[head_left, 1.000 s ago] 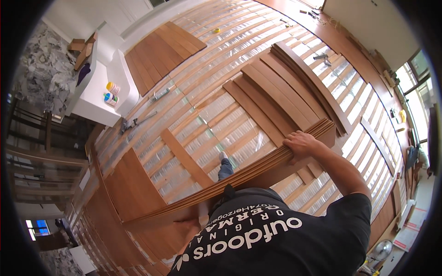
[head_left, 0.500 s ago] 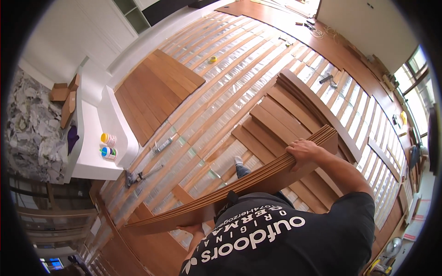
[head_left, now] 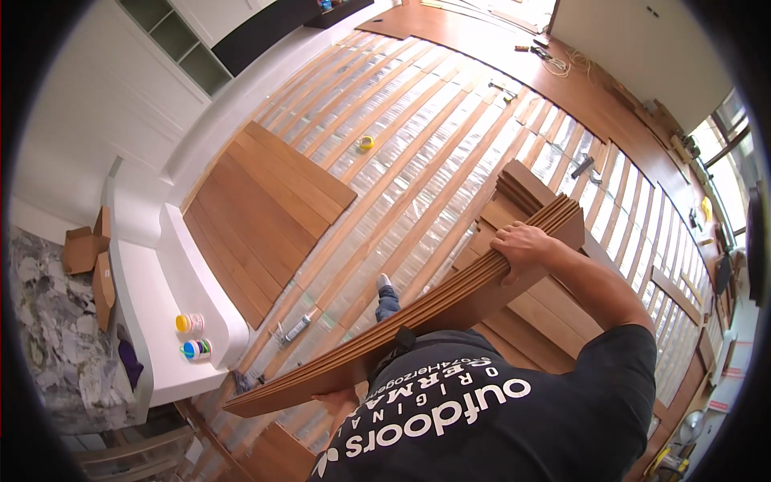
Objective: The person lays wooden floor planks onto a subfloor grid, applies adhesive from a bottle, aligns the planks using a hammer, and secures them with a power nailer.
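A stack of several brown floorboards (head_left: 450, 301) lies across the front of my body, held with both hands. My right hand (head_left: 520, 247) clasps the stack near its far right end, fingers over the top edges and thumb on the near face. Low at the left, my left hand (head_left: 337, 400) supports the stack from beneath; part of it is hidden by the boards and my shirt. Behind the right end of the stack, more loose floorboards (head_left: 538, 321) lie piled on the floor. My foot in a light sock (head_left: 385, 283) shows just beyond the boards.
Wooden battens over silvery film (head_left: 401, 169) cover the floor. Laid boards (head_left: 265, 209) form a patch at left. Nearby are a caulking gun (head_left: 295, 328), yellow tape roll (head_left: 366, 143), hammer (head_left: 584, 167), and white ledge (head_left: 173, 377) with two tubs (head_left: 195, 349). A cardboard box (head_left: 84, 249) sits far left.
My view and body have shifted forward toward the laid patch, carrying the stack along. The loose pile now lies more behind the stack. Both hands keep their hold, and my foot has stepped forward.
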{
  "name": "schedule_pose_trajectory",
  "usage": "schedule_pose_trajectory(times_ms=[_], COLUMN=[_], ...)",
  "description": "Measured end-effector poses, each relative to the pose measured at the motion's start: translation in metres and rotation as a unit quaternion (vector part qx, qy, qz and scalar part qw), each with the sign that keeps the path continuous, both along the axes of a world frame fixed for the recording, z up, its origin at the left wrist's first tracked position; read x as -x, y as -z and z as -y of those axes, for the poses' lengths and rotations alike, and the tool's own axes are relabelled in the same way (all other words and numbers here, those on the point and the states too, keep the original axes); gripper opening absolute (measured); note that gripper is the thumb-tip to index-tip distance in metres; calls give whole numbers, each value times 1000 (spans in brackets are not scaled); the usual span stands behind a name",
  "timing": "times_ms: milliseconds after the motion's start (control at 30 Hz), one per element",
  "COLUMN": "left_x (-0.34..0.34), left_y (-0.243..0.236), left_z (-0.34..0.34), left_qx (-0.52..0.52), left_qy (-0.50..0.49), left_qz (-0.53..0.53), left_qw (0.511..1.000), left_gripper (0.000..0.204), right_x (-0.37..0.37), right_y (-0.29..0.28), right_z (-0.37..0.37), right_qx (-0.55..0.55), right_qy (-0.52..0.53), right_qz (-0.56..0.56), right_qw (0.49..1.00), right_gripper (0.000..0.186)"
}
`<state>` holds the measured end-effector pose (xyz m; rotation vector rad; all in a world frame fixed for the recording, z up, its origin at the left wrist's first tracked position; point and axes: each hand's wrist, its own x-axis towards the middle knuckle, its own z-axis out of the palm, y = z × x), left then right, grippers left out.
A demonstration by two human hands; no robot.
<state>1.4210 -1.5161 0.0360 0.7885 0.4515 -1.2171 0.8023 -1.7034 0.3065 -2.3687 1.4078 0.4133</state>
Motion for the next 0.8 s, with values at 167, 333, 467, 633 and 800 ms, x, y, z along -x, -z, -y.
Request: schedule_pose_trajectory(times_ms=[167, 333, 467, 633, 800], left_x=[20, 65, 143, 313, 394], left_y=[24, 14, 13, -8, -1], left_z=[200, 388, 527, 668, 757], left_qx=[23, 32, 34, 33, 10], left_qy=[2, 63, 79, 59, 68], left_qz=[-35, 29, 19, -25, 21], left_qw=[999, 997, 996, 997, 997], left_gripper=[93, 102, 101, 99, 97], right_x=[31, 82, 160, 295, 410], right_y=[-14, -43, -5, 4, -27], right_z=[166, 260, 346, 463, 592], right_qx=[-14, -27, -52, -77, -84], right_qy=[27, 114, 158, 194, 161], right_qz=[-18, -5, 4, -14, 8], right_qw=[999, 993, 986, 978, 983], right_gripper=[81, 84, 81, 80, 72])
